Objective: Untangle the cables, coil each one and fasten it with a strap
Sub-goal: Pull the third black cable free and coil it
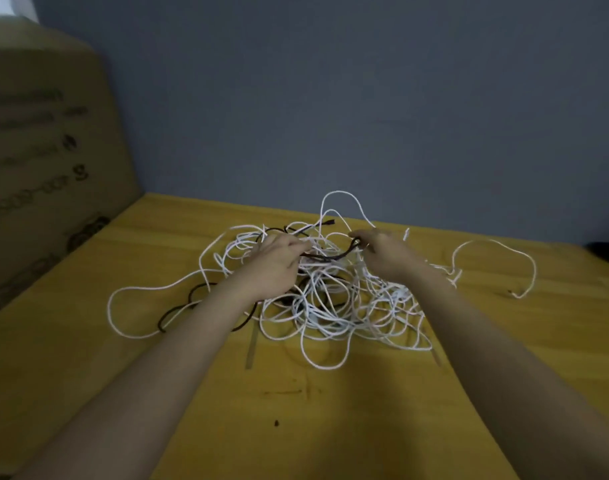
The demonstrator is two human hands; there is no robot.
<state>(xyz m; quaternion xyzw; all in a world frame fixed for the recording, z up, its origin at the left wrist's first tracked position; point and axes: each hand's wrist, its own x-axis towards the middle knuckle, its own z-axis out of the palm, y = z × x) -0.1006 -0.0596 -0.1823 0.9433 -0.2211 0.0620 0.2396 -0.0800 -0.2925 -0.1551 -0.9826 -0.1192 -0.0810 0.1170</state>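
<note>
Gripping a dark cable (325, 258), both hands (330, 263) work over tangled white cables (334, 306)

You've got a yellow wood tabletop (330, 427) w/ a few dark scuffs and a small dark spot (276, 423) near the front. On your left a big cardboard box (47, 161) stands against the tabletop's edge; its black print is too blurred to read. A grey-blue wall (330, 98) runs behind. At far right, by the back edge, sits a dark object (606, 251), cut off by the frame, can't tell what it is.
</note>
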